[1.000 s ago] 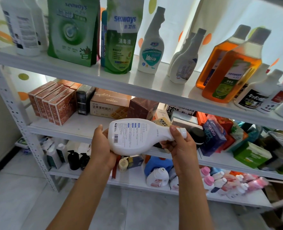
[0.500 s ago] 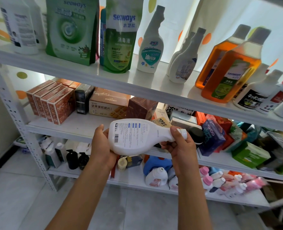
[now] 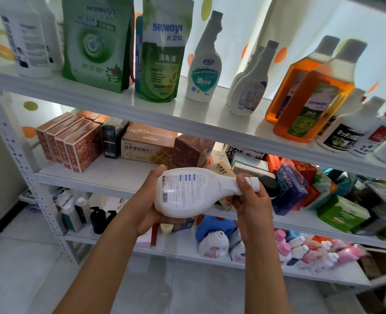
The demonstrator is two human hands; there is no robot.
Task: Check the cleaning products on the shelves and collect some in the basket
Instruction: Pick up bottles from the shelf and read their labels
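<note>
In my grip: a white bottle [image 3: 187,192] lying on its side in front of the middle shelf [image 3: 110,175], printed back label and barcode turned up towards me.
Left hand [image 3: 146,214]: cupped under the bottle's base, fingers curled around it and bearing the weight.
Right hand [image 3: 250,207]: curled around the neck just below the white cap [image 3: 254,183], thumb on top.
Step in hand: checking, as I judge it; I hold the label where I can read it, though the small print is too fine to make out.
Done so far: one product is off the shelves and under inspection; nothing shows as collected.
Basket: not in view, so I cannot tell what it holds or where it stands.
Left to check: the top shelf [image 3: 187,118] carries the green pouches [image 3: 96,41], the white spray bottles [image 3: 205,64] and the orange bottles [image 3: 316,96], all standing upright; more bottles [image 3: 213,244] crowd the bottom shelf.
Left to do: decide on this bottle, put it in the basket or back, then go through the others. I judge the task to be in its early part.
</note>
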